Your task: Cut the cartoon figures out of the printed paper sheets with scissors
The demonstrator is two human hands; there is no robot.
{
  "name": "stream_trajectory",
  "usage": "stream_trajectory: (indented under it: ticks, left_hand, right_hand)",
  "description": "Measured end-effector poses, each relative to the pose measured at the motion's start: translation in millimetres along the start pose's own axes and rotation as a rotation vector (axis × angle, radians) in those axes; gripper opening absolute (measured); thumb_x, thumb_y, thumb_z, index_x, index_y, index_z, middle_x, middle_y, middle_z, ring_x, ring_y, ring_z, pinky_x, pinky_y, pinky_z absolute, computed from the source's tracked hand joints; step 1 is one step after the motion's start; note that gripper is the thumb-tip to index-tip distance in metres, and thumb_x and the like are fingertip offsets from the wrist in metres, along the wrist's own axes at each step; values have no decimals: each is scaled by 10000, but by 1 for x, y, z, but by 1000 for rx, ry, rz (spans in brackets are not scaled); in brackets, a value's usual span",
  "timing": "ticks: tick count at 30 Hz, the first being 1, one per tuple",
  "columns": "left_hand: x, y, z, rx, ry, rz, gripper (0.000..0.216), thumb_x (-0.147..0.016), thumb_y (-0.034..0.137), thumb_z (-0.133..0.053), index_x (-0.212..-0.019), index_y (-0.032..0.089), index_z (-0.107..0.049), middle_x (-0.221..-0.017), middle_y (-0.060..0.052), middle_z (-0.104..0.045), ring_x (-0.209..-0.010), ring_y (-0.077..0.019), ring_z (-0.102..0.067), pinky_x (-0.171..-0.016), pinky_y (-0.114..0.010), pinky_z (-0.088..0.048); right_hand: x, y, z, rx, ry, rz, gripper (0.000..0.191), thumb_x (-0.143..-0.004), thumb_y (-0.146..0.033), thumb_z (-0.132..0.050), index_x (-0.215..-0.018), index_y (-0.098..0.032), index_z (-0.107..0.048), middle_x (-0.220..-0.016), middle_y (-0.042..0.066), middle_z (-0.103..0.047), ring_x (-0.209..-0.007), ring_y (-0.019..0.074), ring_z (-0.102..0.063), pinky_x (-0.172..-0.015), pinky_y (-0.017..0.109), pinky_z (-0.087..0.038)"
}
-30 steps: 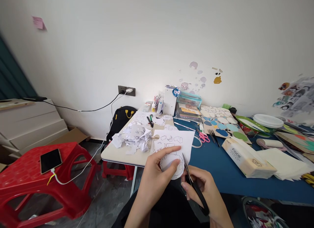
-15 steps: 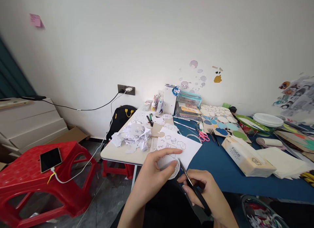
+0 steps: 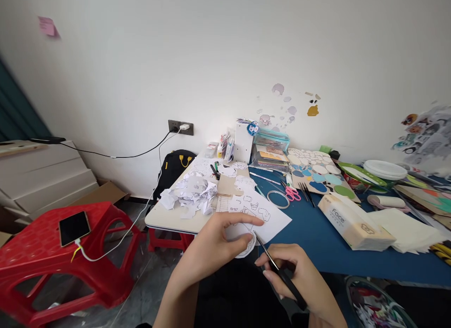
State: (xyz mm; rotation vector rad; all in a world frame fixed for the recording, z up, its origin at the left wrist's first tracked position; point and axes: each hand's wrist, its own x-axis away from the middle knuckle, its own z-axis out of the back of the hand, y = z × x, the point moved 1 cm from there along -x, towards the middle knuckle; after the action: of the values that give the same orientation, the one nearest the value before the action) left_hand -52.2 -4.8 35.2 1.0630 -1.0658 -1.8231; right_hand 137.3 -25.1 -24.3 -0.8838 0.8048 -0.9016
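Note:
A white sheet of paper [image 3: 276,221] printed with black line drawings lies over the near table edge. My left hand [image 3: 218,246] grips it between the thumb below and the stretched fingers above. Just under my left thumb, a rounded, partly cut outline [image 3: 248,250] curves at the sheet's lower edge. My right hand [image 3: 291,267] is closed around black-handled scissors [image 3: 268,256], whose thin metal blades point up and left to the paper beside my left thumb. Fingers partly hide the handles, and I cannot tell how far apart the blades are.
Paper scraps [image 3: 193,194] are heaped on the white table. Pink scissors [image 3: 292,193], a tape roll [image 3: 278,199], tweezers [image 3: 306,194] and a tissue pack [image 3: 355,222] lie on the blue surface. Below right stands a bin [image 3: 377,302] of scraps. A red stool [image 3: 38,234] holds a phone [image 3: 73,228].
The sheet has shifted and turned slightly, its right corner now a little lower. The scissor tips have moved slightly left and down along the paper. Both hands keep their hold.

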Motion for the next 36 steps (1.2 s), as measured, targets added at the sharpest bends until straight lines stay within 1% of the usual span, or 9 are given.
stream_trajectory:
  ticks: [6,14,18,20,23,26,32,34,36]
  left_hand:
    - [-1,3,1,0,-55,-11,313,-772,104,-559,-994,246,-727,-1016,-21,-729,-984,-227,-650,-886,-312,-493]
    - [-4,3,4,-71,-90,-21,306,-770,103,-575,-978,261,-734,-1013,-8,-733,-980,-216,-659,-868,-280,-492]
    - [-6,3,4,-40,-58,11,275,-835,166,-537,-990,278,-735,-1060,-9,-719,-1035,-216,-638,-924,-296,-475]
    - [-8,2,3,-6,-22,23,274,-864,196,-507,-989,273,-738,-1078,-20,-713,-1065,-230,-624,-950,-328,-466]
    - [-10,-2,1,53,56,19,247,-856,220,-538,-998,260,-737,-1099,-33,-707,-1097,-253,-605,-962,-361,-459]
    - [-11,-7,-3,129,99,35,244,-829,233,-594,-1038,244,-720,-1112,-43,-702,-1066,-255,-615,-887,-334,-497]
    - [-12,-18,-7,222,111,98,263,-812,266,-641,-1065,228,-701,-1075,-43,-712,-904,-200,-640,-708,-234,-485]
    - [-12,-22,-7,242,119,117,286,-806,285,-652,-1082,226,-692,-1071,-50,-710,-858,-194,-636,-641,-220,-469]
    - [-12,-25,-8,262,141,122,297,-792,291,-667,-1079,219,-693,-1075,-55,-704,-845,-194,-629,-608,-212,-454]
  right_hand:
    - [2,0,2,36,-3,15,138,-749,-134,-607,-810,-145,-729,-582,6,-599,-406,100,-497,-402,202,-405]
    - [1,0,1,35,9,-8,134,-772,-149,-587,-785,-132,-719,-462,-36,-514,-361,91,-455,-414,216,-378]
    - [1,2,2,-55,0,-69,122,-788,-163,-583,-799,-120,-697,-501,-42,-506,-347,78,-450,-397,207,-369]
    - [1,4,3,-101,0,-43,102,-774,-168,-610,-809,-124,-696,-558,-29,-525,-375,83,-475,-404,208,-369]
    - [-1,8,4,-206,4,5,114,-767,-215,-650,-828,-136,-703,-636,-11,-551,-410,85,-486,-433,221,-379]
    - [-3,12,4,-329,-12,-11,162,-778,-285,-659,-829,-138,-702,-636,-15,-546,-390,72,-453,-453,235,-371]
    - [-8,15,5,-475,-95,-1,302,-785,-428,-650,-804,-131,-700,-442,-44,-482,-344,78,-401,-444,232,-331]
    - [-7,15,4,-495,-105,-10,336,-767,-465,-659,-787,-132,-697,-432,-43,-476,-331,76,-375,-428,233,-312]
    - [-5,14,2,-499,-73,-29,342,-760,-481,-662,-786,-142,-696,-456,-37,-487,-336,77,-371,-436,242,-299]
